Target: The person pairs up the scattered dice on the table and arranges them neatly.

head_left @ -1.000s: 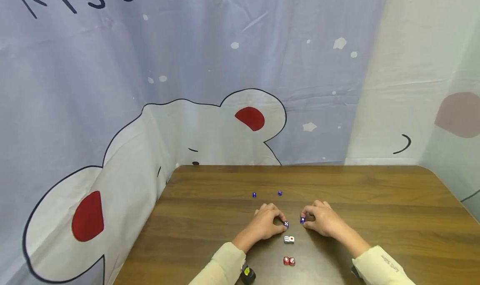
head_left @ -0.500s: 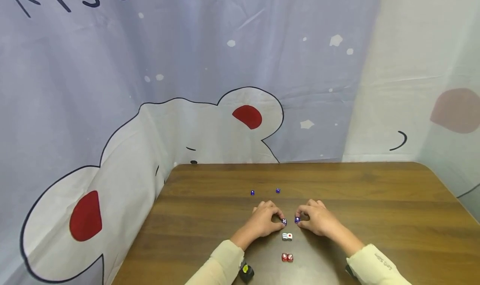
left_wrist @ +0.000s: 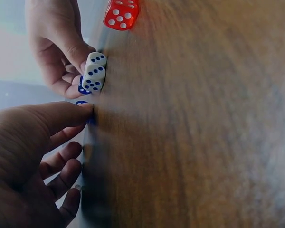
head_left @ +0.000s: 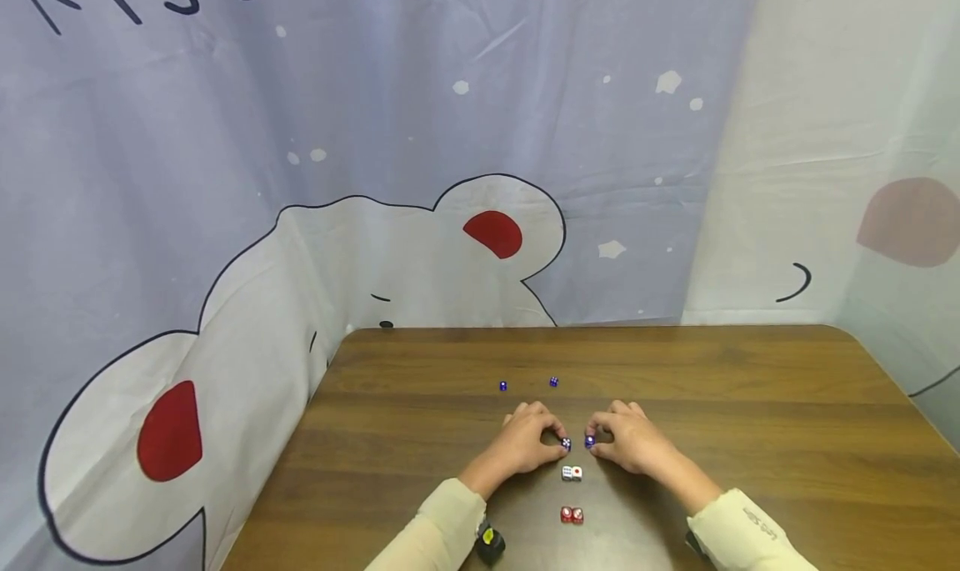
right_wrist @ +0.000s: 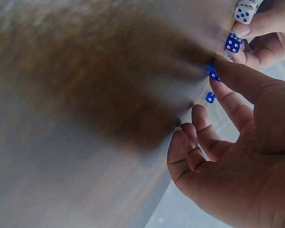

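My left hand (head_left: 529, 439) pinches a blue die (head_left: 566, 444) between thumb and forefinger, low over the wooden table. Facing it, my right hand (head_left: 628, 438) pinches another blue die (head_left: 590, 442) the same way; a narrow gap separates the two dice. Just nearer to me, a pair of white dice (head_left: 572, 473) sits side by side. Behind them in line is a pair of red dice (head_left: 572, 515), also side by side. In the right wrist view, thumb and forefinger partly cover the right hand's blue die (right_wrist: 214, 73).
Two more blue dice lie farther back, a left one (head_left: 503, 386) and a right one (head_left: 554, 382), apart from each other. The brown wooden table (head_left: 750, 438) ends at a printed curtain (head_left: 630, 137) behind it. A black wrist device (head_left: 490, 544) shows at my left sleeve.
My right hand has moved left with its blue die, narrowing the gap to the left hand's die. The left hand stays nearly in place; the view has shifted slightly.
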`<act>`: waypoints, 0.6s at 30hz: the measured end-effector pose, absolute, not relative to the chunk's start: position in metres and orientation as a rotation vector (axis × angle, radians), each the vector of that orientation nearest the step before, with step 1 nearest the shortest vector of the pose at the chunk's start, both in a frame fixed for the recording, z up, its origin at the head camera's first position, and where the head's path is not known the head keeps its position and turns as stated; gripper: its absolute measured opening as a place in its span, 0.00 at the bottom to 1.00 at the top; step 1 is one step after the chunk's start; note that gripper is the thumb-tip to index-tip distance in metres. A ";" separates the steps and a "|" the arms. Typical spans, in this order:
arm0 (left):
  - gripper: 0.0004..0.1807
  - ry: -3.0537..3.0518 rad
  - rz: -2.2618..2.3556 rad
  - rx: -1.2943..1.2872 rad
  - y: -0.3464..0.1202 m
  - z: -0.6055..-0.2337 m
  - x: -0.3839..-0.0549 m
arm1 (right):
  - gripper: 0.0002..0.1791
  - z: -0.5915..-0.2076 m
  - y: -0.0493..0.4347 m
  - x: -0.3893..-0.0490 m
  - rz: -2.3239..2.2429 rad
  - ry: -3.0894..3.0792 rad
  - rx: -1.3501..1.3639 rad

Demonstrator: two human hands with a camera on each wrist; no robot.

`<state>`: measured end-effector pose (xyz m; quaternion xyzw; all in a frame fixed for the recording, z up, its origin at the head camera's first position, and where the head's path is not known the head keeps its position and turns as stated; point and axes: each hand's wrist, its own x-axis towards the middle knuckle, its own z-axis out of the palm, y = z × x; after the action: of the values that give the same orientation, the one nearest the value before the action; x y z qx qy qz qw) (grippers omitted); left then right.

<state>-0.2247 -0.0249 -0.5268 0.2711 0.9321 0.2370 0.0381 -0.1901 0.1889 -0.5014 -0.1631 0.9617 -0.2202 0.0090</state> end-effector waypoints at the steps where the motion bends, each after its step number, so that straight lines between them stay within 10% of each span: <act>1: 0.07 2.861 0.728 0.835 -0.025 -0.527 -0.225 | 0.11 -0.502 0.188 -0.190 -0.684 3.005 -0.510; 18: 0.07 2.863 0.674 0.823 -0.025 -0.525 -0.223 | 0.12 -0.502 0.177 -0.189 -0.665 3.020 -0.572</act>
<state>-0.2229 -0.0252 -0.5251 0.2692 0.9365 0.2206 0.0439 -0.1890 0.1769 -0.5021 -0.1819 0.9603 -0.2116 -0.0014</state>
